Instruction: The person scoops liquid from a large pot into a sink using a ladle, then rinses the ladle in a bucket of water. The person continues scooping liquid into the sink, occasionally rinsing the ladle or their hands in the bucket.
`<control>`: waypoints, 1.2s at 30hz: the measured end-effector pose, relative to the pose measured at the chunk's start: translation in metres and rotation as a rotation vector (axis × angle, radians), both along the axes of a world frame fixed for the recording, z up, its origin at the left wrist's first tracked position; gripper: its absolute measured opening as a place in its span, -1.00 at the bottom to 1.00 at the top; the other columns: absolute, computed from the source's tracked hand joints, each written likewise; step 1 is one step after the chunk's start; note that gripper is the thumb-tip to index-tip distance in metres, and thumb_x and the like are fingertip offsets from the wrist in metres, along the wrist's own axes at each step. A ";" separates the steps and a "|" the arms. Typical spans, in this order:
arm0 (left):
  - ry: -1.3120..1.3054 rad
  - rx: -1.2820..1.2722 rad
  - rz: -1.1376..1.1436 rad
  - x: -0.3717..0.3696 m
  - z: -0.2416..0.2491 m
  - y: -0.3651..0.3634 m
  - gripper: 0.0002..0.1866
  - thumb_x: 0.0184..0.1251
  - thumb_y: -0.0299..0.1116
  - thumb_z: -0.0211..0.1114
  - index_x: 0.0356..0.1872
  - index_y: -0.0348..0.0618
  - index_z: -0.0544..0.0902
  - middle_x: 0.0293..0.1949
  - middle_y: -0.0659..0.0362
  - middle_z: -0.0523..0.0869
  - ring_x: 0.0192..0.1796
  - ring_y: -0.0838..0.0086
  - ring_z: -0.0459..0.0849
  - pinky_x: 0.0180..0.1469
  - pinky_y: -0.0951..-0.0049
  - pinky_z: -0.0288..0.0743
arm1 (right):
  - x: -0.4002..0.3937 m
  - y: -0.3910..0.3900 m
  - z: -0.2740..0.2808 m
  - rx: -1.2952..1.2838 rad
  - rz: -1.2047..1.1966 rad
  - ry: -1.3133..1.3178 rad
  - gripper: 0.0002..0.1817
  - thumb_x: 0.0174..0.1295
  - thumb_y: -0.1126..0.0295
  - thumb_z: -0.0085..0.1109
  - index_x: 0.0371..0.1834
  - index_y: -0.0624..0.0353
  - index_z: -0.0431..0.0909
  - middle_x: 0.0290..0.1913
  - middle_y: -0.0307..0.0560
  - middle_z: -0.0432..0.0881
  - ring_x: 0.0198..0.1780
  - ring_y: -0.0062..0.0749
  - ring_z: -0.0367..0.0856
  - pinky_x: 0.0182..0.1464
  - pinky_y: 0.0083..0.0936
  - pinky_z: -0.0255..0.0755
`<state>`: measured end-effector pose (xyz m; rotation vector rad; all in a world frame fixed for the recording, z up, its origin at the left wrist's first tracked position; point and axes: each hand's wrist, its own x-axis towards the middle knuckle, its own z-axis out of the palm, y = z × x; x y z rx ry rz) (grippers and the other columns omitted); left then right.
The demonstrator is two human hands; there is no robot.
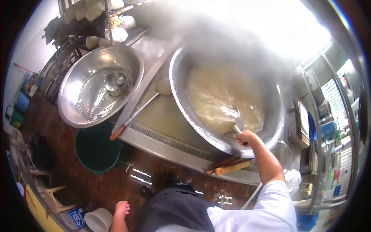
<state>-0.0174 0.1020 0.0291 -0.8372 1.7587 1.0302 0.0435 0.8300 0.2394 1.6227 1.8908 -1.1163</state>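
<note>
My right hand [248, 138] is closed round the handle of a metal ladle [237, 123], whose bowl is at the surface of a cloudy, yellowish liquid [216, 92]. That liquid fills much of a large, steaming metal pot [180, 101]. Down at the lower left, my left hand [122, 208] hangs with loosely bent fingers and holds nothing. It is nearest to a white bucket [98, 220] on the floor side.
A wide steel basin [71, 98] left of the pot holds a small metal vessel [116, 83]. A long-handled skimmer [143, 109] lies across the metal stove top [170, 142]. Below stands a green bin [96, 149]. A wooden handle [233, 168] juts from the stove's front edge.
</note>
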 end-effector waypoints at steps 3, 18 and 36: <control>-0.026 -0.004 0.002 0.007 -0.007 -0.016 -0.73 0.28 -0.23 0.14 -0.04 -0.04 0.52 -0.34 0.23 0.62 -0.42 0.47 0.56 -0.44 0.36 0.47 | -0.006 -0.032 0.020 -0.188 -0.124 0.170 -0.90 0.07 0.43 0.23 -0.45 0.08 0.47 -0.63 -0.33 0.41 -0.64 -0.63 0.38 -0.58 -0.61 0.23; 0.039 0.046 0.032 -0.005 -0.015 -0.084 -0.69 0.30 -0.21 0.14 0.03 -0.04 0.50 -0.26 0.16 0.62 -0.35 0.42 0.58 -0.36 0.28 0.47 | -0.051 -0.182 0.079 -0.037 0.024 0.642 -0.82 0.12 0.31 0.25 -0.35 0.08 0.43 -0.58 -0.35 0.42 -0.69 -0.69 0.35 -0.70 -0.67 0.18; -0.149 0.002 0.019 0.044 -0.053 -0.150 -0.58 0.30 -0.17 0.12 0.13 -0.10 0.40 -0.11 0.02 0.63 -0.20 0.14 0.64 -0.22 0.02 0.53 | -0.094 -0.213 0.086 0.893 0.488 0.268 -0.42 0.07 0.24 0.15 0.22 0.00 0.32 -0.05 0.13 0.60 0.03 0.06 0.54 0.07 -0.11 0.38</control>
